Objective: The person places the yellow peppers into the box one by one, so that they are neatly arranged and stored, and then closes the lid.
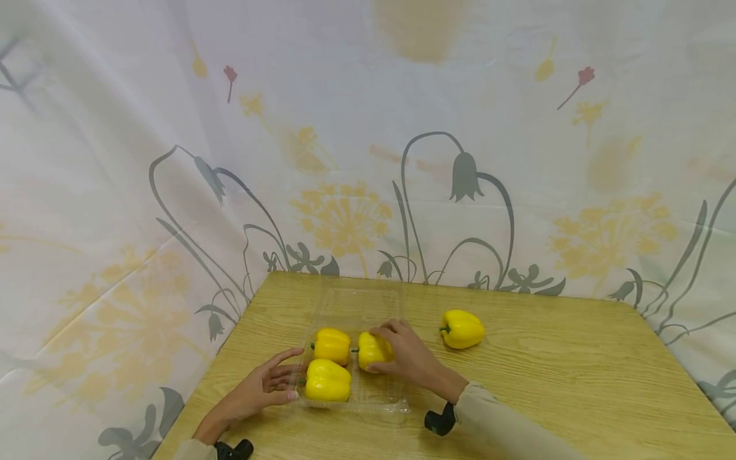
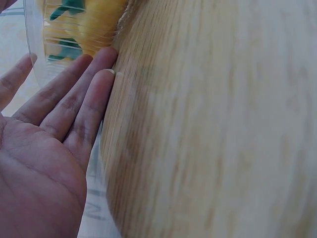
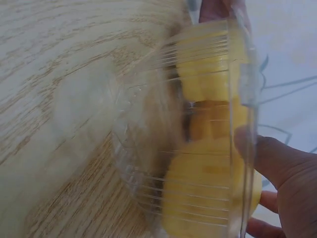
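A clear plastic box (image 1: 381,405) stands on the table with its see-through lid (image 1: 359,305) folded back. Two yellow bell peppers lie in its left half, a far pepper (image 1: 332,346) and a near pepper (image 1: 328,381). My right hand (image 1: 413,358) grips a third yellow bell pepper (image 1: 374,352) between fingers and thumb, within the box's right half. Through the ribbed wall in the right wrist view, this held pepper (image 3: 203,191) shows below the others. My left hand (image 1: 255,391) is at the box's left side, fingers extended along the wall.
Another yellow bell pepper (image 1: 463,329) lies on the wooden table (image 1: 552,370), right of the box. A flower-patterned curtain (image 1: 345,160) hangs behind the table and along its left side. Black wrist straps (image 1: 440,420) are on both wrists.
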The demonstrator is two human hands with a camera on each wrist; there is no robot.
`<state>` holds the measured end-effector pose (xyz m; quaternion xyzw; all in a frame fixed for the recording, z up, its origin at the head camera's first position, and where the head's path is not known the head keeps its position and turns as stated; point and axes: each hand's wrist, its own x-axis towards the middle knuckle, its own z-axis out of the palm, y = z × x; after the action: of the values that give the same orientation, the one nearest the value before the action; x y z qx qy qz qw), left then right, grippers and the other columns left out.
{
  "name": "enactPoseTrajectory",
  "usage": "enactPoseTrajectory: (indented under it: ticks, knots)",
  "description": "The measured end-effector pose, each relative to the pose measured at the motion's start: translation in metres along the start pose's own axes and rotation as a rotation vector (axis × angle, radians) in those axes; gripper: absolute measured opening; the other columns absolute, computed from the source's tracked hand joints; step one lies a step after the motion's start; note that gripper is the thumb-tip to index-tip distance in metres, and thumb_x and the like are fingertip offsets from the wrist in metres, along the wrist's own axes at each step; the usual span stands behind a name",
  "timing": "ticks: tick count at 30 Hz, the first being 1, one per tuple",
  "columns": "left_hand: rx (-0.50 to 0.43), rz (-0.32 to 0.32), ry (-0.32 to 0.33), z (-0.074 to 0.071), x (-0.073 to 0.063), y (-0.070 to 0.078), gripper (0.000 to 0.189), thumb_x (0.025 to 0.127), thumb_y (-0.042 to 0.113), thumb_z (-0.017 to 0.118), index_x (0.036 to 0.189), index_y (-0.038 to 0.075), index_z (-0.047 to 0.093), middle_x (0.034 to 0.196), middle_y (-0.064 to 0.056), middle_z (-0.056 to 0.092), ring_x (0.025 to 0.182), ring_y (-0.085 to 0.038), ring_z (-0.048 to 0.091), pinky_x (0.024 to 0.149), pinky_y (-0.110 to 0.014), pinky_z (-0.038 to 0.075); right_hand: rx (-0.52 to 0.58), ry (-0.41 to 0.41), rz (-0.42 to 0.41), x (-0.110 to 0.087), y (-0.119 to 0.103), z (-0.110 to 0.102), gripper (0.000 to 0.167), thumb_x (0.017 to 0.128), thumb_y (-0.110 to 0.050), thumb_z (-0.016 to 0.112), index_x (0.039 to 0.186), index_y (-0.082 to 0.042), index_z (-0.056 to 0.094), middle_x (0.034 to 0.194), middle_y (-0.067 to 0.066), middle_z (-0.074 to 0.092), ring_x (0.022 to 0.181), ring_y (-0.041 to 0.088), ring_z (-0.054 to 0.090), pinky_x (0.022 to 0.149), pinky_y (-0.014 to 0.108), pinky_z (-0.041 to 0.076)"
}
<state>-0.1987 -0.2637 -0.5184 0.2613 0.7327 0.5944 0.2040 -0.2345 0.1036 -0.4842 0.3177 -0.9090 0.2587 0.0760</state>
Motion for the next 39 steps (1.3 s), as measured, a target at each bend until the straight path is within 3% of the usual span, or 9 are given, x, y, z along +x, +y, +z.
enactPoseTrajectory:
  ticks: [5,9,11,18,33,39]
  knots:
    - [-0.001,0.006,-0.006,-0.001,0.001,-0.001,0.073,0.105,0.008,0.060,0.165,0.010,0.019,0.157,-0.030,0.038,0.135,-0.012,0.052,0.105,-0.025,0.046,0.032,0.028,0.016,-0.001,0.006,-0.005,0.059,0.087,-0.042,0.084,0.133,-0.011,0.066,0.128,0.010,0.060,0.118,0.030,0.057,0.098,0.049,0.052]
    - [0.000,0.016,-0.006,-0.001,0.002,-0.001,0.073,0.104,0.007,0.060,0.165,0.009,0.019,0.157,-0.030,0.038,0.132,-0.007,0.053,0.105,-0.026,0.046,0.052,0.067,0.017,-0.003,0.014,-0.013,0.056,0.088,-0.043,0.082,0.133,-0.013,0.066,0.128,0.008,0.060,0.115,0.029,0.058,0.094,0.049,0.054]
    - [0.003,0.014,-0.003,-0.001,0.001,-0.001,0.073,0.104,0.007,0.060,0.165,0.009,0.020,0.156,-0.030,0.039,0.134,-0.012,0.052,0.105,-0.026,0.046,0.082,0.079,0.014,-0.005,0.017,-0.019,0.055,0.088,-0.041,0.082,0.134,-0.014,0.066,0.128,0.008,0.060,0.115,0.029,0.058,0.093,0.049,0.054]
    - [0.002,0.012,-0.002,-0.001,0.001,-0.001,0.074,0.104,0.007,0.060,0.165,0.010,0.019,0.157,-0.029,0.039,0.141,-0.051,0.040,0.105,-0.025,0.046,0.101,0.151,-0.002,-0.012,0.028,-0.039,0.052,0.089,-0.035,0.083,0.133,-0.014,0.066,0.124,0.007,0.062,0.100,0.023,0.059,0.082,0.041,0.055]
    - [-0.012,0.006,-0.012,-0.001,0.001,-0.001,0.074,0.105,0.007,0.059,0.166,0.010,0.017,0.157,-0.030,0.038,0.141,-0.053,0.038,0.105,-0.027,0.047,0.046,0.187,0.055,-0.035,0.066,-0.068,0.057,0.087,-0.037,0.085,0.136,-0.015,0.065,0.138,0.010,0.059,0.125,0.035,0.058,0.098,0.057,0.052]
    - [-0.007,-0.007,-0.006,-0.001,0.000,-0.001,0.074,0.105,0.008,0.060,0.166,0.012,0.019,0.157,-0.029,0.038,0.141,-0.051,0.039,0.106,-0.029,0.047,0.027,0.207,0.084,-0.044,0.082,-0.078,0.058,0.087,-0.034,0.085,0.137,-0.013,0.064,0.138,0.013,0.060,0.125,0.040,0.056,0.098,0.062,0.049]
